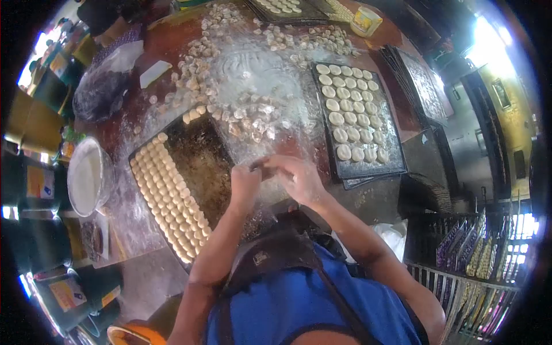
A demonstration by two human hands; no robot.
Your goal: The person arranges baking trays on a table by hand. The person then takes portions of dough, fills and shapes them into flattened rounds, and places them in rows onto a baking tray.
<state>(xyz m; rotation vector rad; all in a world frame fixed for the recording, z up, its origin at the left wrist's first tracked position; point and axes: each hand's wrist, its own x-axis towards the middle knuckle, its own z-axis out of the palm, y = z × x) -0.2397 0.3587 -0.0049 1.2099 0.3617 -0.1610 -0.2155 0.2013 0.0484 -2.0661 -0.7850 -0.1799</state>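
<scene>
Both my hands meet over the table's near edge, between two trays. My left hand (246,183) has its fingers curled; whatever it may hold is hidden. My right hand (299,178) is bent toward it, fingertips close to the left ones, and its grip cannot be made out. Left of them lies a dark tray (201,150) with rows of small dough balls (167,192) along its left side. To the right, another tray (368,168) bears rows of flattened round dough pieces (349,104). Loose dough pieces (253,122) lie in scattered flour beyond my hands.
A white bowl (86,177) stands at the left, near a plastic-wrapped bundle (103,86). Stacked trays (417,83) lie at the right, and a yellow tub (365,22) at the far edge. A rack (471,270) stands at the lower right.
</scene>
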